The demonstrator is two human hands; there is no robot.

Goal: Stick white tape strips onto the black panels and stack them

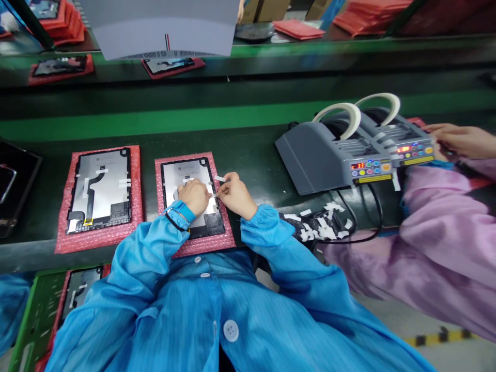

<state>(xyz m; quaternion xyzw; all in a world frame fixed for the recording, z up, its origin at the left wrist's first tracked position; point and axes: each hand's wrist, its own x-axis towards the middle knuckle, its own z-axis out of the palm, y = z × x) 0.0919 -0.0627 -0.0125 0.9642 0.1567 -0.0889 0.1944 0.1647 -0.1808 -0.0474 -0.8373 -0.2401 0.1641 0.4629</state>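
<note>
One panel [205, 218] — beneath left fingers [194, 189]

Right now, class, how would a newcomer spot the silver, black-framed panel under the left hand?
On the dark green workbench, look left of the grey tape dispensers. The nearest silver, black-framed panel lies on pink bubble wrap. Unlike its left-hand neighbour, it has the bare left hand over it.
</note>
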